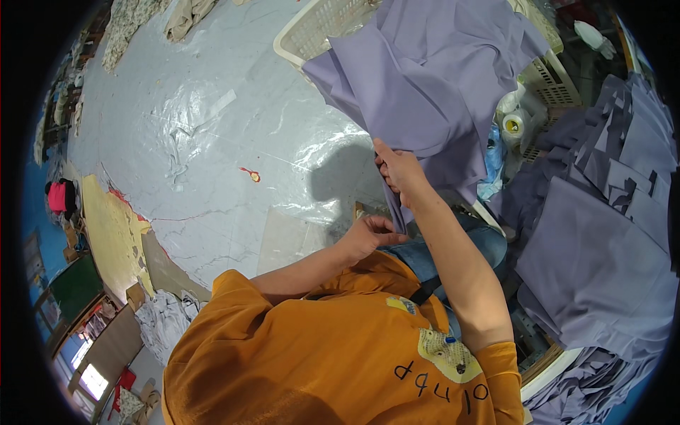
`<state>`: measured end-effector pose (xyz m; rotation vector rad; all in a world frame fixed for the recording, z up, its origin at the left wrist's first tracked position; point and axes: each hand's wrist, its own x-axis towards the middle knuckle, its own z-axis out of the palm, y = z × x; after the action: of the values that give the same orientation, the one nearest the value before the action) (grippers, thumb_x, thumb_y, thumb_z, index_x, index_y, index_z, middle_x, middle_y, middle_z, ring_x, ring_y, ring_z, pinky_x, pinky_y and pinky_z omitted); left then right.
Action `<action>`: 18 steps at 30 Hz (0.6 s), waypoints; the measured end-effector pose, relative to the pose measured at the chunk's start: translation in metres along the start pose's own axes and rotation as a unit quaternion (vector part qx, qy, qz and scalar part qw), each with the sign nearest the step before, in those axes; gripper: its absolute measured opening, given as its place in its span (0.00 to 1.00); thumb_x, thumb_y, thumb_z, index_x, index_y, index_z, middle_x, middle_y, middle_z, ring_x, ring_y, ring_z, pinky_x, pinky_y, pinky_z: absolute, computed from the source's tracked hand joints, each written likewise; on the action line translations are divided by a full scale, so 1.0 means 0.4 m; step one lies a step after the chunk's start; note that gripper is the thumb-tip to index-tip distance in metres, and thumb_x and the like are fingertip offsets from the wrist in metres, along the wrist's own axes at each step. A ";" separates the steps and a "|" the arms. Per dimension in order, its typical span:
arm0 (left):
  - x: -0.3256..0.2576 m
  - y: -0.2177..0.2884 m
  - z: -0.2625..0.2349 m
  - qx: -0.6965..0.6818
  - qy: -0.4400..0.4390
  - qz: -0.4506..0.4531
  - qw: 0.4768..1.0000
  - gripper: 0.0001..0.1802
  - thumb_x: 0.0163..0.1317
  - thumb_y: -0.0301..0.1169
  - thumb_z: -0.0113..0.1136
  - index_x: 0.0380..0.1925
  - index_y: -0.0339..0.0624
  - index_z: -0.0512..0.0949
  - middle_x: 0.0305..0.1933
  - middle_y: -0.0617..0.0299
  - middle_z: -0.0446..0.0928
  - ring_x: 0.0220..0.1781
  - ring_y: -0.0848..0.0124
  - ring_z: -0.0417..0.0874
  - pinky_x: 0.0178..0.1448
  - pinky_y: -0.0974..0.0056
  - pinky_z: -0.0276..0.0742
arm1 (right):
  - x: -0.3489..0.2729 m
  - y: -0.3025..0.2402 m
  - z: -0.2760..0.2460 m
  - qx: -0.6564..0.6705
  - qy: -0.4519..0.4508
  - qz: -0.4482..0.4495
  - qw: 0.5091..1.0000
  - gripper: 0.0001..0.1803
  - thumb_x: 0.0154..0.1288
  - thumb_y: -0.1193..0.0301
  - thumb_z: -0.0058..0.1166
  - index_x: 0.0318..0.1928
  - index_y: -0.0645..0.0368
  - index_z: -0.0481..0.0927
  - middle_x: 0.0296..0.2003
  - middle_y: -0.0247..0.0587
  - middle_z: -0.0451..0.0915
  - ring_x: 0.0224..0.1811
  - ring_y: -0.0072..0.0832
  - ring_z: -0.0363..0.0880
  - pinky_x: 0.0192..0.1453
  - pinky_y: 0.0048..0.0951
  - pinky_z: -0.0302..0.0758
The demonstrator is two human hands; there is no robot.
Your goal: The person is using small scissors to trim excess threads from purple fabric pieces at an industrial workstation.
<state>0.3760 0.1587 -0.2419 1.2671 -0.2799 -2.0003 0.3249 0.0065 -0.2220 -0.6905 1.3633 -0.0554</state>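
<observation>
A large piece of lavender fabric [432, 85] drapes over a cream plastic basket and hangs toward me. My right hand [400, 172] is closed on the fabric's left edge, thumb on top and fingers curled around it. Lower down, close to my lap, my left hand [367, 238] pinches the narrow hanging end of the same fabric between thumb and fingers. Between the two hands the edge runs as a thin folded strip.
The cream basket [301, 44] stands at the far side, beside a grey covered surface [212, 142] with cracks and tape. White thread cones [515, 126] sit to the right. More lavender fabric pieces [598, 248] are heaped at my right. A pale cloth bundle [164, 322] lies at left.
</observation>
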 end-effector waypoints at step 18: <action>0.002 -0.017 -0.007 0.005 -0.020 -0.014 1.000 0.04 0.54 0.22 0.64 0.29 0.38 0.78 0.33 0.63 0.80 0.37 0.77 0.80 0.44 0.74 0.74 | 0.006 0.013 -0.006 0.008 0.002 0.000 1.000 0.20 0.61 0.49 0.52 0.22 0.49 0.70 0.13 0.18 0.59 0.10 0.12 0.47 0.15 0.20 0.41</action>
<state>0.3749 0.1634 -0.2473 1.2438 -0.2929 -2.0516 0.3215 0.0084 -0.2267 -0.6779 1.3655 -0.0673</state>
